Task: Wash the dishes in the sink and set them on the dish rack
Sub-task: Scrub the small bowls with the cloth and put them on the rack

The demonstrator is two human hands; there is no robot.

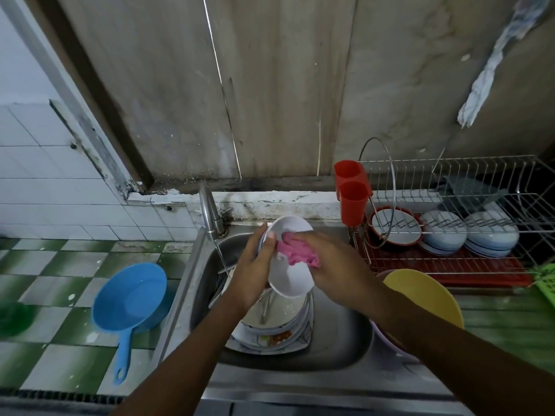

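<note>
A: Left hand (255,267)?
B: Gripping the white bowl (295,282) at its left rim. Thumb on the inner face, the other fingers behind it, mostly hidden. The bowl is tilted with its opening toward the camera, held above the sink (342,328).
A: Right hand (335,270)?
B: Fingers (309,240) curled on a pink cloth (295,255), pressing it to the bowl's inside, upper half. The cloth sits between the right fingertips and the left thumb, just beside the thumb.
A: Under the fingers?
B: Stack of dirty plates (276,331) in the sink, right below the bowl, with a piece of cutlery on the top plate. Can't tell whether the bowl's lower edge touches the stack.
A: Tap?
B: Faucet (210,216) beyond and left of the left fingers. A thin water stream (221,256) falls just left of that hand, not onto the bowl.
A: Rack?
B: Dish rack (444,265) well right of the right fingers. It holds a red-rimmed bowl (393,228) and two stacks of pale dishes (443,235). A red cutlery holder (353,195) sits at its near-left end.
A: Rest?
B: Yellow basin (426,295) just right of the right wrist. Blue dipper (129,298) on the tiled surface (60,340), well left of the left hand.
</note>
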